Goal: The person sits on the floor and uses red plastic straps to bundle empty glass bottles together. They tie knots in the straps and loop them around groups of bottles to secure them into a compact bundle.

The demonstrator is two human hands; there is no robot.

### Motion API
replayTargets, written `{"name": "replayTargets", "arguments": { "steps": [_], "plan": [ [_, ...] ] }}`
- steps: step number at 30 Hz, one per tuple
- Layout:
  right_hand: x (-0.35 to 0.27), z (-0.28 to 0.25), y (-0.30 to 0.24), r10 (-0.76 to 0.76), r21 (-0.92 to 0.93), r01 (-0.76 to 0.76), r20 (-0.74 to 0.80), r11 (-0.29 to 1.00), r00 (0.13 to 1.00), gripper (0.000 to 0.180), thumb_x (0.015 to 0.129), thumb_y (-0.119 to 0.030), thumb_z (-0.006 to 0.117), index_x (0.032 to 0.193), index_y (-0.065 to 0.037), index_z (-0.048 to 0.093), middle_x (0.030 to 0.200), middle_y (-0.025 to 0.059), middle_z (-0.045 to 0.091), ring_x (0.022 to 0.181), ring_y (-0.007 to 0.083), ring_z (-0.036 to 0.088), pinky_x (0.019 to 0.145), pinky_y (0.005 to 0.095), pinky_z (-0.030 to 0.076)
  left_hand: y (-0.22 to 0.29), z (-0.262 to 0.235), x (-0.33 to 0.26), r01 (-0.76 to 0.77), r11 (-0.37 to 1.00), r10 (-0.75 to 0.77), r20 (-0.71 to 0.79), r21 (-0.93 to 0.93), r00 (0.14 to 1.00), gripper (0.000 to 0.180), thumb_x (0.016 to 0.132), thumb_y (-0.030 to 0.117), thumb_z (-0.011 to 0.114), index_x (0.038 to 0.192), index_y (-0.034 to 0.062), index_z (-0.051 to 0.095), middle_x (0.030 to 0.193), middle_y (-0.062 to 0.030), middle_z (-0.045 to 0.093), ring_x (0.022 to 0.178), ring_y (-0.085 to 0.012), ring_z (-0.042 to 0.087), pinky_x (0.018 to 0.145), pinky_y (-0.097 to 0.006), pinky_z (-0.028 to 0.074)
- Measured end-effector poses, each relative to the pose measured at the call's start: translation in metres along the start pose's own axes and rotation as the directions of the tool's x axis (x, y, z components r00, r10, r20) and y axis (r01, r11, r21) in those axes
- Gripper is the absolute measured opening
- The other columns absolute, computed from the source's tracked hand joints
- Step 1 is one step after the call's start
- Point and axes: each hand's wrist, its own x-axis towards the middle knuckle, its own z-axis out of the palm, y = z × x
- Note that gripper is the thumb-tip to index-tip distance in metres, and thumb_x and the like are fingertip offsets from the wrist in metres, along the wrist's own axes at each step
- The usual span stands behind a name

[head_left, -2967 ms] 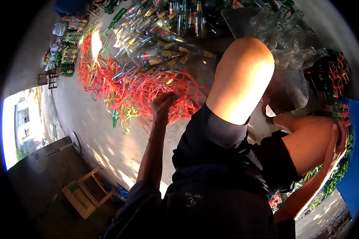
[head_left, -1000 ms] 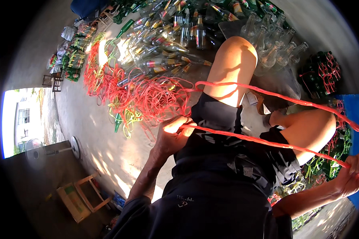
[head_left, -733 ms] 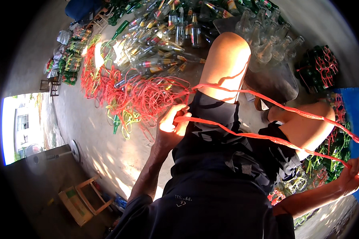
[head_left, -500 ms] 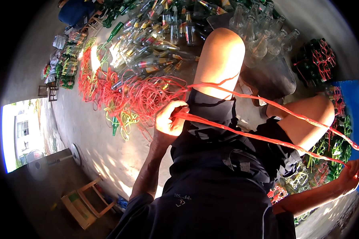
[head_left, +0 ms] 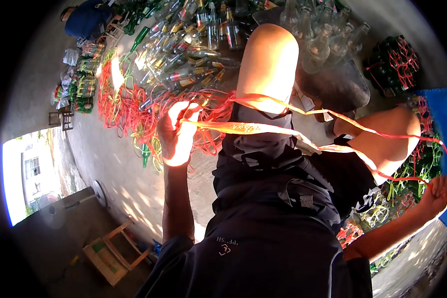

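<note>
1. The long red-orange plastic strap (head_left: 263, 128) is flat, thin and ribbon-like, glowing bright where sunlight strikes it. It runs taut across the person's lap, from the left hand over both bare knees to the right hand far out at the side.
2. The left hand (head_left: 176, 131) is raised in front of the body, its fingers closed around the strap near one end. The strap leaves that fist in two strands, one upper and one lower.
3. The right hand (head_left: 438, 191) is stretched out on an extended arm and curled around the strap's far end; how firmly it pinches there cannot be told, as the hand is small at the picture's rim.
4. Behind the left hand a tangled heap of loose red and yellow-green plastic strapping (head_left: 134, 107) lies on the grey concrete floor (head_left: 109, 169).
5. Beyond the heap, a spread of clear and green glass bottles (head_left: 193, 44) lies and stands on the floor.
6. A bundle of green bottles bound in red strapping (head_left: 392, 64) sits at upper right, well apart from both hands.
7. A small wooden crate (head_left: 111, 251) stands at lower left.
</note>
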Motion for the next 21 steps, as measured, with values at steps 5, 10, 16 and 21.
{"name": "replayTargets", "arguments": {
  "steps": [5,10,16,21],
  "plan": [
    [-0.027,0.112,0.089,0.149,-0.07,-0.153,-0.06,0.986,0.987,0.028,0.11,-0.009,0.048,0.132,0.007,0.051,0.075,-0.0024,0.035,0.057,0.006,0.026,0.049,0.0229,0.026,0.055,0.043,0.01,0.159,0.972,-0.171,0.055,0.172,0.984,0.017,0.103,0.013,0.067,0.113,0.0009,0.07,0.092,0.0016,0.067,0.077,-0.0034,0.053,0.064,-0.022,0.042],
    [-0.068,0.212,0.168,0.25,-0.418,-0.261,-0.083,0.87,0.965,0.023,0.107,-0.015,0.062,0.125,-0.001,0.067,0.084,-0.0001,0.061,0.053,0.0008,0.032,0.047,0.0187,0.024,0.09,0.069,0.014,0.275,0.948,-0.295,0.123,0.158,0.947,0.018,0.103,0.011,0.063,0.117,0.002,0.068,0.087,0.0009,0.064,0.07,-0.0046,0.053,0.06,-0.022,0.042],
    [-0.092,0.286,0.213,0.469,-0.425,-0.291,0.411,0.857,0.782,0.059,0.089,-0.014,0.086,0.137,0.003,0.057,0.113,0.0088,0.068,0.098,0.0143,0.061,0.086,0.0289,0.048,0.098,0.098,0.015,0.182,0.968,-0.215,0.201,0.174,0.956,0.019,0.102,0.005,0.063,0.12,0.0014,0.066,0.091,0.0005,0.062,0.072,-0.0041,0.053,0.062,-0.021,0.043],
    [-0.101,0.312,0.228,0.534,-0.749,-0.04,0.432,0.661,0.727,0.03,0.092,-0.019,0.084,0.113,-0.002,0.071,0.083,0.0007,0.066,0.068,0.0044,0.054,0.062,0.0229,0.044,0.094,0.116,0.013,0.266,0.962,-0.215,0.433,-0.06,0.875,0.023,0.103,-0.002,0.062,0.126,-0.0037,0.061,0.114,-0.0089,0.069,0.097,-0.0125,0.067,0.09,-0.028,0.057]
  ]
}}
